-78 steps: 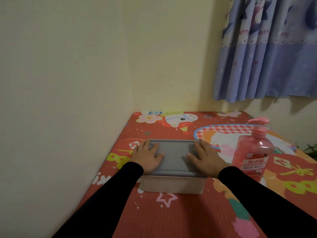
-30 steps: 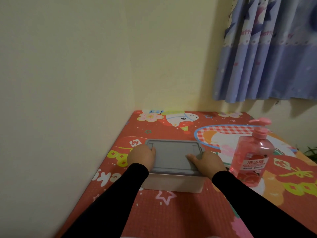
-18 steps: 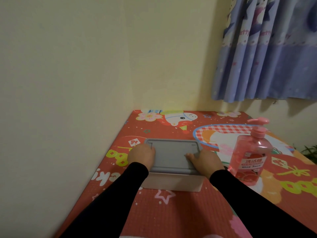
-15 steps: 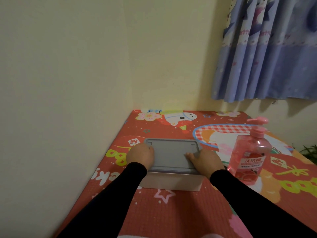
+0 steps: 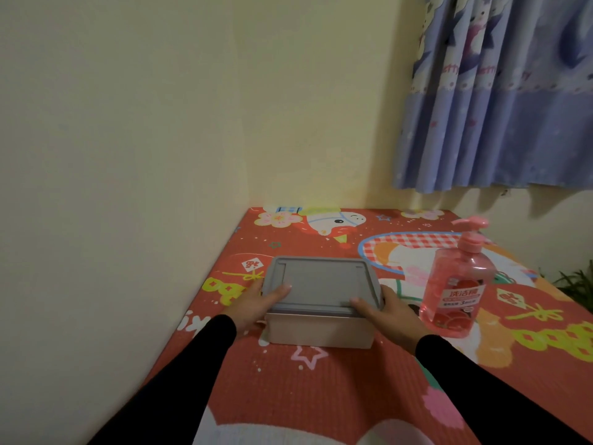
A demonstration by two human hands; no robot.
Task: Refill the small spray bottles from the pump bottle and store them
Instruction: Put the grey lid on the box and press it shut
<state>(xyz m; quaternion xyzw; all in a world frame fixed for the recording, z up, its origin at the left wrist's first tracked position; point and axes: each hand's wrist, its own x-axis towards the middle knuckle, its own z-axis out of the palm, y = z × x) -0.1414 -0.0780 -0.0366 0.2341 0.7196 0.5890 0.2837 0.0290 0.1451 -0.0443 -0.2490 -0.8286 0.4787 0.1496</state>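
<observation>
A pale storage box (image 5: 321, 332) with a grey lid (image 5: 321, 282) sits on the red patterned mat. My left hand (image 5: 256, 305) grips the lid's left edge, thumb on top and fingers down the side. My right hand (image 5: 388, 311) grips the lid's right edge the same way. The lid's front edge looks slightly raised off the box. A pink pump bottle (image 5: 457, 284) of liquid stands upright just right of the box, close to my right hand. No small spray bottles are visible; the box's inside is hidden.
The red cartoon mat (image 5: 337, 380) runs into a corner of cream walls on the left and behind. Blue curtains (image 5: 500, 101) hang at the upper right. A green plant (image 5: 577, 284) shows at the right edge.
Both hands slid from lying flat on top of the lid out to its left and right edges, and now grip them. The pump bottle has not moved.
</observation>
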